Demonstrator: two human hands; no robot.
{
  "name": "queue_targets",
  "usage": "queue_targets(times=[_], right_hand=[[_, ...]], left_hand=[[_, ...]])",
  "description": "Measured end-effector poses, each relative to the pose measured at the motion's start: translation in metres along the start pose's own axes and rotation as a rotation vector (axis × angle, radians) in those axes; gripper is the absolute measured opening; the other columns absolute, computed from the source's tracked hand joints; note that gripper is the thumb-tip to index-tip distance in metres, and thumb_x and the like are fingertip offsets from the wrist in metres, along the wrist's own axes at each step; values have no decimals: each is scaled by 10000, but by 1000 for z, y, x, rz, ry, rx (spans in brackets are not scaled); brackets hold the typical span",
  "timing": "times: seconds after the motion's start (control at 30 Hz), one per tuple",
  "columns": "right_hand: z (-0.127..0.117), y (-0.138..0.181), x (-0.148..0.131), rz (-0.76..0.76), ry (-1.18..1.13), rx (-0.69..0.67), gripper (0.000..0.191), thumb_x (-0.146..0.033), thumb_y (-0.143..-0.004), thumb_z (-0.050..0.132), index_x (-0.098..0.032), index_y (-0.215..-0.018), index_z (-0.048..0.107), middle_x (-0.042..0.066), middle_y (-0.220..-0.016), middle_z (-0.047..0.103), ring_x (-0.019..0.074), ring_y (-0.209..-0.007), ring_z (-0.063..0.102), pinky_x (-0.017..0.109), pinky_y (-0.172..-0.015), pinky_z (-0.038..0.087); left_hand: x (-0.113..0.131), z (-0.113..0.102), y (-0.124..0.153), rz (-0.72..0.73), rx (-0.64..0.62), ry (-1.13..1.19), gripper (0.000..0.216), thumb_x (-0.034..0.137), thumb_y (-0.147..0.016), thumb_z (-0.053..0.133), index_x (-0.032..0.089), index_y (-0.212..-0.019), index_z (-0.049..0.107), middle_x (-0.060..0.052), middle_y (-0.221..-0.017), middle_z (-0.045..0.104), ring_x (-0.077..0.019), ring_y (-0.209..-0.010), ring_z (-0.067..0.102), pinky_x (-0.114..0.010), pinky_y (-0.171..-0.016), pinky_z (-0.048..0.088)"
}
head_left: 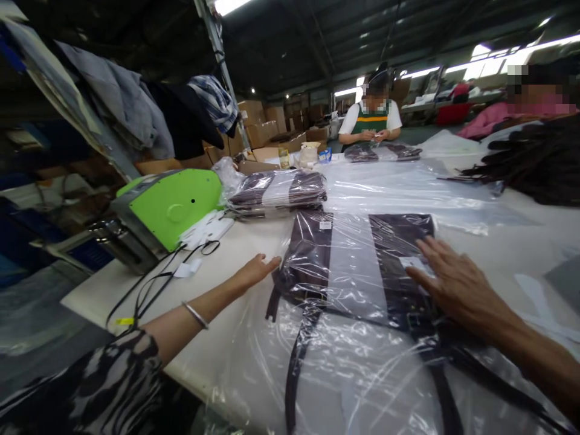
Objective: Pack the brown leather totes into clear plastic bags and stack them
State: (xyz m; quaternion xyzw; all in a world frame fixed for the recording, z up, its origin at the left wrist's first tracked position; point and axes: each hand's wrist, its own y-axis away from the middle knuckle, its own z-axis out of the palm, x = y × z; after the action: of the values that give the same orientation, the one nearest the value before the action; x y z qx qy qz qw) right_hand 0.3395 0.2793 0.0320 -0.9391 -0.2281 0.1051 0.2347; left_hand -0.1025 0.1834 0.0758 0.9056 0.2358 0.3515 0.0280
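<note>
Two dark brown bags lie flat side by side inside clear plastic on the white table [235,241]. My left hand [257,270] is open, fingers stretched toward the left edge of the left bag [308,254]. My right hand [453,281] is open and lies flat on the plastic over the right bag [399,241], next to a small white label [414,263]. Dark straps [296,356] run from the bags toward me under the plastic sheet [362,374].
A green and grey machine [167,205] sits at the table's left edge with black cords [154,281] trailing. A stack of bagged items [276,190] lies behind. A person in a green vest [371,121] works at the far end. Dark straps [534,163] pile at right.
</note>
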Motion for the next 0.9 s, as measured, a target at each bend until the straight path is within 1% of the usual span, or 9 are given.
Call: queue_targets(times=[0.07, 0.13, 0.23, 0.33, 0.47, 0.63, 0.7, 0.8, 0.9], right_hand=[[8, 15, -16, -111, -31, -74, 679, -569, -954, 334, -137, -1474, 396, 158, -1554, 378, 338, -1456, 293, 568, -1153, 273], [17, 27, -26, -183, -44, -167, 653, -570, -950, 340, -165, -1452, 441, 133, -1536, 415, 326, -1448, 315, 566, -1160, 260], [23, 34, -31, -194, -51, -266, 627, -567, -951, 335, -196, -1438, 471, 111, -1508, 462, 315, -1433, 350, 572, -1161, 253], [19, 31, -34, -144, -59, -290, 627, -555, -957, 351, -191, -1458, 444, 114, -1499, 473, 291, -1415, 387, 544, -1165, 260], [12, 28, -39, -99, -73, -297, 629, -556, -958, 380, -179, -1458, 441, 116, -1496, 476, 276, -1413, 393, 526, -1171, 253], [12, 28, -41, -76, -92, -273, 662, -588, -943, 409, -155, -1441, 460, 123, -1484, 490, 277, -1416, 388, 521, -1173, 256], [13, 29, -40, -86, -92, -268, 662, -586, -945, 409, -152, -1443, 457, 121, -1488, 486, 277, -1417, 387, 523, -1172, 257], [14, 30, -40, -108, -71, -262, 671, -586, -951, 392, -141, -1451, 442, 117, -1501, 468, 277, -1419, 382, 526, -1169, 263], [16, 31, -40, -110, -44, -236, 677, -591, -952, 376, -145, -1457, 437, 120, -1515, 446, 279, -1429, 365, 524, -1170, 263]], left_hand=[[5, 6, 0, -18, -78, 58, 893, 865, -665, 522, 97, -1112, 616, -144, -930, 727, -262, -841, 667, -305, -661, 453], [8, 12, -1, -39, -167, 93, 779, 870, -627, 564, 127, -848, 644, -59, -655, 651, -191, -603, 582, -273, -516, 349], [10, 20, -4, -46, -206, 108, 625, 777, -572, 709, 168, -643, 586, 27, -476, 496, -131, -469, 450, -263, -471, 259], [14, 24, -6, -17, -201, 222, 463, 547, -542, 840, 160, -689, 634, 13, -550, 594, -159, -537, 536, -268, -517, 343], [24, 29, 1, 22, -252, 378, 341, 360, -586, 812, 146, -815, 677, -28, -742, 708, -198, -699, 647, -287, -646, 467], [23, 29, 9, -48, -160, 531, 533, 497, -592, 810, 134, -924, 603, -46, -791, 697, -180, -682, 652, -283, -592, 488], [21, 26, 10, -84, -169, 579, 598, 571, -571, 821, 139, -920, 599, -44, -786, 698, -166, -644, 643, -275, -559, 489], [22, 22, 8, -164, -283, 631, 601, 624, -550, 831, 129, -828, 637, -16, -632, 665, -131, -492, 571, -244, -441, 422], [26, 22, 7, -243, -422, 709, 480, 504, -568, 872, 107, -756, 678, -24, -573, 667, -130, -458, 564, -235, -417, 410]])
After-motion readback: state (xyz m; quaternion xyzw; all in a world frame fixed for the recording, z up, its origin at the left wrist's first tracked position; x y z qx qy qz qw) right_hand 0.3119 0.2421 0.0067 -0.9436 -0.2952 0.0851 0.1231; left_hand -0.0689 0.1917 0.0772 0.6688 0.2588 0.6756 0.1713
